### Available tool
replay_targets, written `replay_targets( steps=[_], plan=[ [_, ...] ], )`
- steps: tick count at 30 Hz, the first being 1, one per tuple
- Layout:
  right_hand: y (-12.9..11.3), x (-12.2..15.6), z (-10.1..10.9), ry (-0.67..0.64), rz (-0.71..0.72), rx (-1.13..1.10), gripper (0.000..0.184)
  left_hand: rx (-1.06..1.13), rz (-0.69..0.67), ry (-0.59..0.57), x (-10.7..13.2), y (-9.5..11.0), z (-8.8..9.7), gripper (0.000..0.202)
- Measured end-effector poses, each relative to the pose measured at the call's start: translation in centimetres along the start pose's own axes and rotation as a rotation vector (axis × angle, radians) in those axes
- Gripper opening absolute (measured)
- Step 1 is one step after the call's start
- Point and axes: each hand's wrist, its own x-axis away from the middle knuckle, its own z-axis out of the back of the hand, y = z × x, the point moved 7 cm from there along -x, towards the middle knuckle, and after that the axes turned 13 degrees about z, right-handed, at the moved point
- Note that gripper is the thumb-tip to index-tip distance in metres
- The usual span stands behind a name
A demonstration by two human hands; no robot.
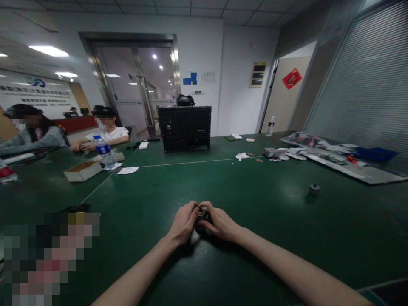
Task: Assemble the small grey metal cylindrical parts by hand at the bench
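Note:
Both my hands meet around a small dark cylindrical metal part [201, 213] at the middle of the green table. My left hand [185, 221] closes on its left side, fingers at the top edge. From the other side my right hand [219, 221] curls round it, index finger over the top and thumb low at the front. The part's upper end shows a lighter metal ring; much of its body is hidden by my fingers. Off to the right, a small grey metal cylinder with a knob on top [314, 189] stands alone on the table.
A black monitor-like casing [185, 127] stands at the table's far side. To the left are an open cardboard box [83, 171] and a water bottle [104, 151]. Papers, a blue tray [376, 153] and a flat board [344, 168] lie at right. Two people sit at the left.

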Motion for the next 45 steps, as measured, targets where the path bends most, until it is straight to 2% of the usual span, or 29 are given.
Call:
replay_targets(
  steps=[5,10,16,19,27,31,35,40,45],
  plan=[
    [0.4,0.0,0.1,0.044,-0.036,-0.107,0.035,0.004,0.0,-0.007,-0.1,-0.1,-0.1,0.038],
    [1.2,-0.1,0.0,0.148,-0.105,-0.37,0.032,0.03,-0.019,0.001,0.0,0.0,-0.1,0.036],
    [2.3,-0.1,-0.8,0.237,-0.243,-0.706,0.046,0.026,-0.032,0.001,0.0,-0.1,-0.2,0.035],
    [2.5,0.0,-0.9,0.271,-0.301,-0.781,0.05,0.023,-0.046,-0.007,0.1,0.1,-0.2,0.036],
    [3.2,0.3,-1.2,0.338,-0.439,-0.962,0.047,-0.007,-0.084,-0.004,0.1,0.4,-0.2,0.042],
    [3.4,0.2,-1.4,0.359,-0.435,-0.997,0.048,-0.016,-0.09,0.002,0.1,0.3,-0.2,0.043],
    [3.5,0.1,-1.5,0.366,-0.408,-1.023,0.048,-0.028,-0.023,0.007,0.0,-0.3,-0.3,0.043],
    [3.1,0.1,-1.6,0.319,-0.335,-1.118,0.05,-0.022,0.025,0.017,-0.4,-0.7,-0.2,0.044],
    [3.0,0.2,-1.4,0.272,-0.298,-1.089,0.059,-0.011,0.039,0.034,-0.6,-0.8,-0.1,0.045]
  ],
)
